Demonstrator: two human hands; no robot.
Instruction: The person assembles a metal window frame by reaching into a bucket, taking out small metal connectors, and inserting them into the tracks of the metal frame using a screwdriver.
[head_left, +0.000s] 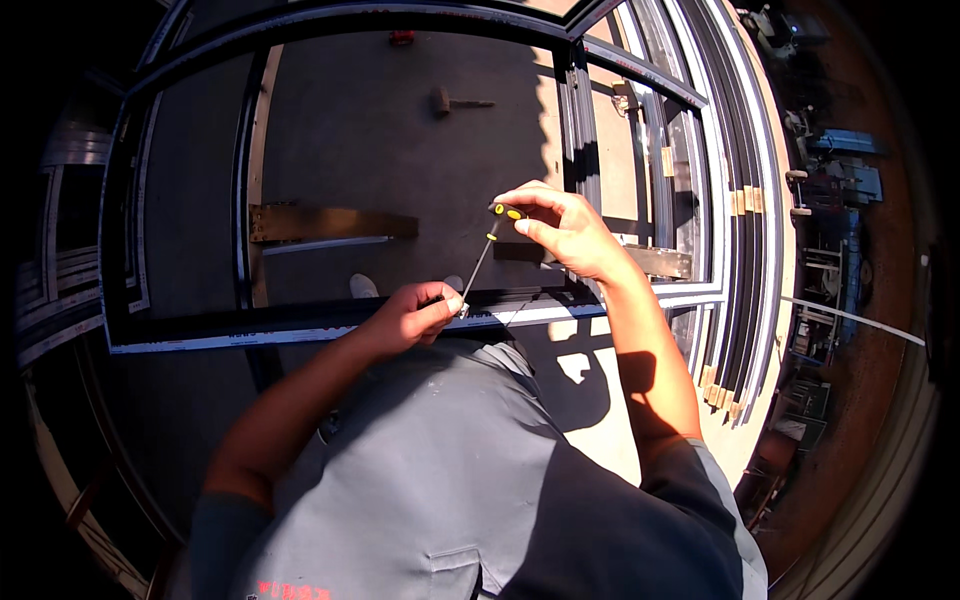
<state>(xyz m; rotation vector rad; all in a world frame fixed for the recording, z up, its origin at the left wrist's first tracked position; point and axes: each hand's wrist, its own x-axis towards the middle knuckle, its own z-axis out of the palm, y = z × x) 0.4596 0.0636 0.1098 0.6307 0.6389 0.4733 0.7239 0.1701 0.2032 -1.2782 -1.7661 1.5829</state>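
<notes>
- The right grip (568, 235) holds the screwdriver (491, 237), its thumb and fingers closed around the black and yellow handle.
- The screwdriver slants down and to the left from the right grip, its thin shaft ending right at the left grip's fingertips.
- The left grip (412, 315) is pinched narrow, thumb and finger closed on a small metal piece (463, 312) at the shaft's lower end; whether they also touch the shaft cannot be told.
- Just under the left grip runs the near rail of a large frame (250, 338), dark on its inner side and whitish on its outer side.
- Beyond both grips, seen through the frame, a hammer (470, 104) lies on the floor (340, 130), its handle pointing right.
- Farther out past the hammer sits a small red thing (401, 38), too small to make out.
- Left of the right grip and beyond the left one, a brownish board (335, 223) lies crosswise.
- Near the left grip, just beyond the near rail, a pale shoe (363, 286) shows.
- Well to the right of the right grip, long dark and white bars (745, 255) lie side by side.
</notes>
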